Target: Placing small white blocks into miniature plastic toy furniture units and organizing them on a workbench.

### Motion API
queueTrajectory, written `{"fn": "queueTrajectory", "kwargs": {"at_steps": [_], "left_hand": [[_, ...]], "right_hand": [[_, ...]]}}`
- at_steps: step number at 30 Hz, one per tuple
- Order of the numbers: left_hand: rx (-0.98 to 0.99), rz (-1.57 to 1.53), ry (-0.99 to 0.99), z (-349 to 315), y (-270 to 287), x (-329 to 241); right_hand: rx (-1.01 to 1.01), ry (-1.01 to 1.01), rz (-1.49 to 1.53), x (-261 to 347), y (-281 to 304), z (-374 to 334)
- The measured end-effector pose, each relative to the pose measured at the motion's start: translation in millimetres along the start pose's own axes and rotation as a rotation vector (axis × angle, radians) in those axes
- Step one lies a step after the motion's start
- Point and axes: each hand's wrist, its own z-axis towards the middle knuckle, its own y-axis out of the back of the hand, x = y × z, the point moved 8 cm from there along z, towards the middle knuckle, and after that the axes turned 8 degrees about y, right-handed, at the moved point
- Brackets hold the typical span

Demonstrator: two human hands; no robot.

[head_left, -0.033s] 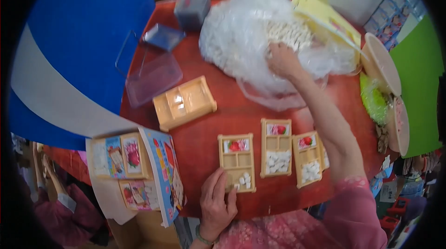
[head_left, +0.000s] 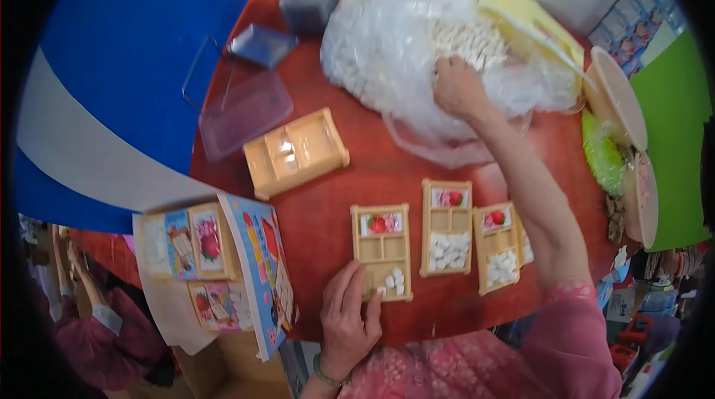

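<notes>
My left hand (head_left: 347, 324) is at the lower left corner of a small tan divided tray (head_left: 381, 248), fingers and thumb closed about its edge. A strawberry card (head_left: 381, 224) lies in the tray's far section, and a few white pieces (head_left: 395, 280) are in its near one. Farther off, my right hand (head_left: 457, 88) reaches to the mouth of a big clear plastic bag (head_left: 372, 34) full of small white pieces (head_left: 473, 43). Its fingers are curled in; whatever they hold is hidden.
Right of my tray stand a second tray (head_left: 447, 214) and a third tray (head_left: 497, 239), both with white pieces. A larger tan tray (head_left: 296, 153) lies left. A printed box (head_left: 261, 265) holds packed sets. Stacked basins (head_left: 618, 101) stand right; another person's arms (head_left: 86, 280) show far left.
The whole view has shifted slightly, with the table's near items a little higher in it. Both hands keep their places at the tray and the bag.
</notes>
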Motion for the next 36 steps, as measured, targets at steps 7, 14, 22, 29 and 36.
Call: {"fn": "queueTrajectory", "kwargs": {"at_steps": [7, 14, 22, 29, 36], "left_hand": [[0.009, -0.001, -0.041, 9.0, -1.6, -3.2], [0.048, 0.038, -0.022, 8.3, -8.5, -2.8], [0.05, 0.06, 0.026, 5.5, -8.4, 1.9], [0.061, -0.112, 0.017, 7.8, -18.7, 3.4], [0.193, -0.267, 0.003, 8.6, -23.0, 33.4]], "right_hand": [[0.16, 0.1, 0.154, 8.6, -4.5, 8.7], [-0.059, 0.035, 0.264, -40.1, -0.8, 33.5], [-0.094, -0.009, 0.246, -28.3, 0.2, 51.4], [-0.253, -0.077, -0.024, -105.0, -12.7, 88.8], [-0.789, -0.814, 1.794, -108.1, 30.5, -9.2]]}}
